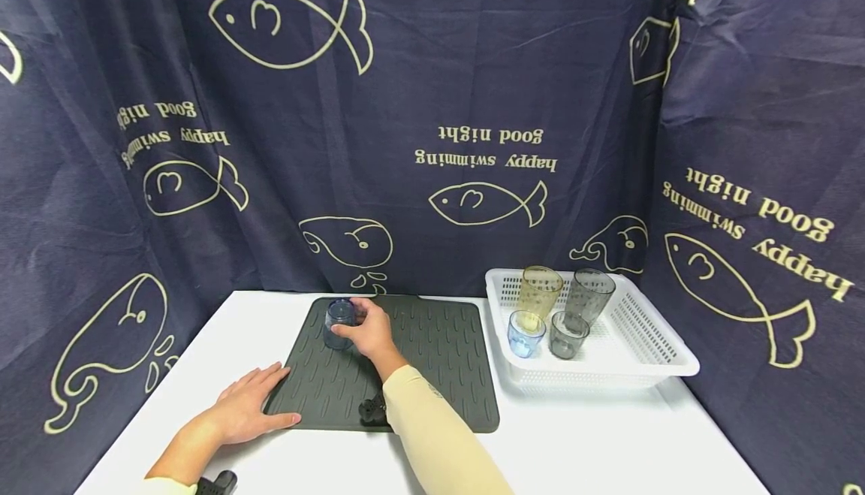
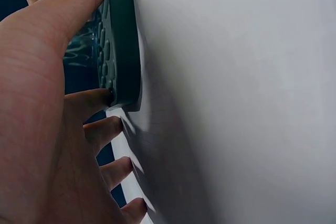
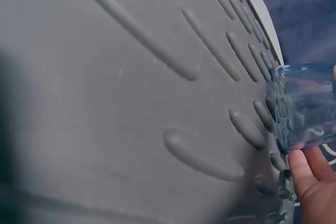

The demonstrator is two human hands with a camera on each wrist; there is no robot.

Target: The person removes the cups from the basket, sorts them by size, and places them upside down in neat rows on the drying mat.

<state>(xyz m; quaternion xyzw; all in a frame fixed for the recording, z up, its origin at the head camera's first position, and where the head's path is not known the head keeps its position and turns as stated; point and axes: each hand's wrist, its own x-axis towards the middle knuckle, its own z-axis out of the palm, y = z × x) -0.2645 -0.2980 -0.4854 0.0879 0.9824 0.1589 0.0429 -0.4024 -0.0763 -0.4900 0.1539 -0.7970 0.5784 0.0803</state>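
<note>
Near the back left of the dark grey ridged drying mat [image 1: 432, 360], a small clear blue glass [image 1: 340, 333] stands on the mat. My right hand [image 1: 372, 330] grips it from the right, thumb at the near side and fingers round the far side. In the right wrist view the glass [image 3: 307, 106] meets the ridges, with fingertips low on its wall close to the mat. My left hand [image 1: 246, 408] lies spread at the front left corner of the mat. Its thumb and index finger rest at the mat's edge, and the other fingers touch the white table [image 2: 236, 103].
To the right of the mat stands a white perforated basket [image 1: 649, 322]. It holds a tall yellow glass [image 1: 539, 296], a tall grey glass [image 1: 588, 296], a short blue glass [image 1: 525, 337] and a short grey glass [image 1: 566, 339]. A dark blue curtain [image 1: 405, 104] hangs behind and beside the table.
</note>
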